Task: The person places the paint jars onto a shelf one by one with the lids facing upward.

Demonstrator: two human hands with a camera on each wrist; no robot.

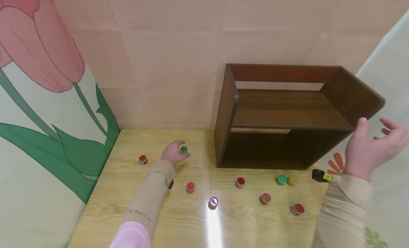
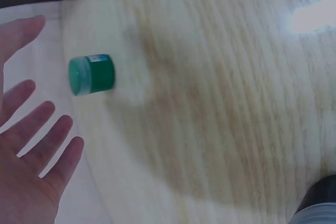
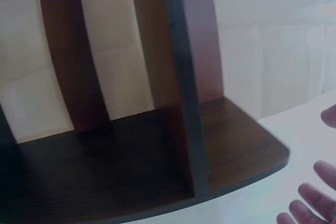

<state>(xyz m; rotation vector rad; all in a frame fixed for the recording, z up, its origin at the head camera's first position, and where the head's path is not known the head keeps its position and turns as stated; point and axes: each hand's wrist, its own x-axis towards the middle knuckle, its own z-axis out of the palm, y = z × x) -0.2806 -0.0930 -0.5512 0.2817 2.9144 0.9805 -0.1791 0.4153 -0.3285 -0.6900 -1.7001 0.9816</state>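
Note:
At the back of the table a small green jar [image 1: 184, 149] stands between the thumb and fingers of my left hand [image 1: 174, 154]. The left wrist view shows the fingers [image 2: 60, 129] spread and apart from the jar [image 2: 92, 74], which has a lid and a small label. My right hand [image 1: 372, 150] is raised in the air by the right side of a dark brown wooden shelf unit [image 1: 294, 107]. It holds nothing, and its fingers are loosely bent. In the right wrist view, fingertips [image 3: 312, 198] show beside the shelf's rounded edge.
Left of my left hand stands a red jar [image 1: 143, 160]. Nearer are a light red jar [image 1: 190, 187], a glare-topped jar [image 1: 213, 202], a dark red jar [image 1: 240, 182], a brownish jar [image 1: 265, 198] and a red jar [image 1: 298, 209]. A green jar [image 1: 281, 179] and yellow jar [image 1: 292, 180] stand before the shelf.

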